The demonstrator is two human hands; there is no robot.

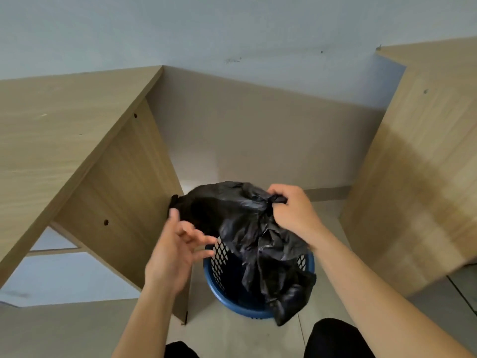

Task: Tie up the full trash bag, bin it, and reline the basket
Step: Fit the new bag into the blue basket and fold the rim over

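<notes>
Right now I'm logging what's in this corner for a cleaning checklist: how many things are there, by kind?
Black trash bag: 1
Blue mesh basket: 1
Wooden furniture pieces: 2, a desk on the left and a cabinet on the right
Total: 4

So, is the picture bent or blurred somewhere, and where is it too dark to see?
Head view: wide lens bends the desk edges; the black bag loses detail in its folds; the left hand fingers look slightly blurred; soft light, faint shadow on the cabinet.
</notes>
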